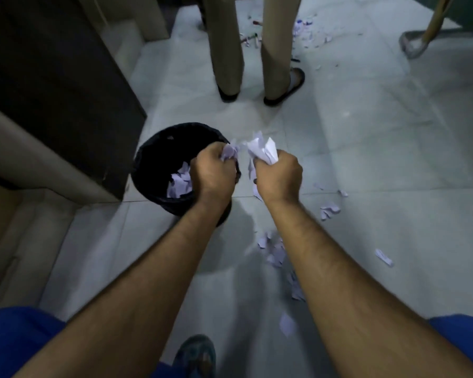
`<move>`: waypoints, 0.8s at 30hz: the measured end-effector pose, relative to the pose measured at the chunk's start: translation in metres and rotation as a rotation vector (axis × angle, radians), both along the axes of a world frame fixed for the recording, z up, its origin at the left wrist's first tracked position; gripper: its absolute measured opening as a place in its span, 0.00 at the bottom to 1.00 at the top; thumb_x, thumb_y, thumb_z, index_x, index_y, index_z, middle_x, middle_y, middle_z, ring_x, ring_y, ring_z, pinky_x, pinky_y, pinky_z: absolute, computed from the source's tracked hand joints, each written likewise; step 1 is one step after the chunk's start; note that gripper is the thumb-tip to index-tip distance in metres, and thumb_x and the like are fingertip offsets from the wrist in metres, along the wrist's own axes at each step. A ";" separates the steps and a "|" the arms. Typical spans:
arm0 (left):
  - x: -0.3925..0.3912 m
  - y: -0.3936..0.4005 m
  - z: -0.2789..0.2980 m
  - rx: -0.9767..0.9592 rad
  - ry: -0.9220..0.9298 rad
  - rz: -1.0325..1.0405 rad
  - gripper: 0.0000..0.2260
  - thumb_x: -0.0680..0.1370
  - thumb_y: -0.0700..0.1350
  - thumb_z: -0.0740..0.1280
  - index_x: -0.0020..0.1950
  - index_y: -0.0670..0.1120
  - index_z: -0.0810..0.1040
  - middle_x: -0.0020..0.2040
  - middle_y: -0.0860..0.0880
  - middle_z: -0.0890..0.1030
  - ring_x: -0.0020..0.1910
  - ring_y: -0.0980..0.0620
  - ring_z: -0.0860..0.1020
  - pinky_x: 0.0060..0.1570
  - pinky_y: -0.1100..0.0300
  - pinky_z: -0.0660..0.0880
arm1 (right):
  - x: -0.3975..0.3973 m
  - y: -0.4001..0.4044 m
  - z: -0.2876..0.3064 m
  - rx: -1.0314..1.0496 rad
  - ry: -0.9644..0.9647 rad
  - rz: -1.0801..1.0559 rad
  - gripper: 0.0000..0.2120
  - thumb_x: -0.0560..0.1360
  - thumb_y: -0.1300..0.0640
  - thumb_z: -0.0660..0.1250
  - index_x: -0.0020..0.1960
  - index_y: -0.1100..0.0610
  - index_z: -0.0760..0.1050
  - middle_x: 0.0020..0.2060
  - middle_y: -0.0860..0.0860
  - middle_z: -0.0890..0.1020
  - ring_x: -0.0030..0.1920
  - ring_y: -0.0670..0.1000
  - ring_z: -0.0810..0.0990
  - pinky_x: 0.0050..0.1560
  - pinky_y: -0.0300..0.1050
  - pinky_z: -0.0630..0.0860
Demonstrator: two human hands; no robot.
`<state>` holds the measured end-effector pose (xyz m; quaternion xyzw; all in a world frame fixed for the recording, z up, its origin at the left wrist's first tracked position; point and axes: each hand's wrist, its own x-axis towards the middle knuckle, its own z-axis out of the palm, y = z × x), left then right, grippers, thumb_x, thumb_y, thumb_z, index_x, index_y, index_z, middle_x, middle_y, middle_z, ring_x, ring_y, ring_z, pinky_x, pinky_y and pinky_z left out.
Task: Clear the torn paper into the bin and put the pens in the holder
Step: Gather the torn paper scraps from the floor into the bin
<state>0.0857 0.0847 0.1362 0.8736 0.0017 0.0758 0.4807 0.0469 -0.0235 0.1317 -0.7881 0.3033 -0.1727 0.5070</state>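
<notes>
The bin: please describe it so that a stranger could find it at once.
Start at the dark cabinet on the left of the pale tiled floor. At its near corner stands the bin: round, black-lined, scraps inside, with the left hand over its rim. Nothing else nearby is round and black.

No legible text, label, brand, number or sign is presented in the head view. The torn paper [262,151] is shown as blank white and pale lilac scraps, and no printing can be made out on it. The black bin [159,156] is seen unmarked. The pens [250,38] are rendered too small and blurred for any lettering to be read.
</notes>
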 end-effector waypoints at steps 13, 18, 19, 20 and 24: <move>0.049 0.096 -0.002 0.395 0.245 0.048 0.05 0.75 0.41 0.65 0.46 0.45 0.80 0.45 0.45 0.82 0.49 0.44 0.81 0.41 0.62 0.68 | 0.059 0.093 0.004 -0.259 0.158 0.451 0.10 0.74 0.51 0.67 0.49 0.55 0.82 0.46 0.53 0.85 0.48 0.56 0.83 0.41 0.41 0.71; 0.040 0.072 0.007 0.338 0.190 -0.017 0.13 0.76 0.40 0.66 0.60 0.46 0.80 0.58 0.46 0.82 0.58 0.47 0.79 0.45 0.73 0.68 | 0.043 0.076 0.004 -0.193 0.061 0.296 0.15 0.71 0.57 0.68 0.58 0.54 0.82 0.51 0.52 0.86 0.53 0.55 0.83 0.51 0.43 0.78; 0.036 0.064 0.011 0.360 0.159 -0.023 0.12 0.75 0.39 0.66 0.57 0.45 0.82 0.54 0.46 0.83 0.55 0.47 0.80 0.48 0.69 0.72 | 0.040 0.071 0.003 -0.166 0.029 0.252 0.15 0.72 0.58 0.67 0.57 0.54 0.82 0.50 0.52 0.86 0.52 0.54 0.83 0.52 0.44 0.78; 0.032 0.056 0.015 0.395 0.109 -0.038 0.10 0.74 0.39 0.66 0.53 0.45 0.83 0.51 0.46 0.83 0.51 0.46 0.81 0.49 0.63 0.76 | 0.036 0.064 0.002 -0.141 -0.004 0.213 0.13 0.72 0.58 0.67 0.55 0.54 0.82 0.49 0.51 0.86 0.51 0.54 0.83 0.51 0.43 0.78; 0.021 0.018 0.022 0.414 -0.060 -0.141 0.09 0.72 0.38 0.64 0.46 0.44 0.83 0.43 0.47 0.83 0.42 0.48 0.81 0.38 0.59 0.75 | 0.015 0.034 -0.001 -0.045 -0.078 0.090 0.10 0.76 0.58 0.66 0.54 0.54 0.83 0.47 0.48 0.86 0.49 0.47 0.83 0.46 0.36 0.73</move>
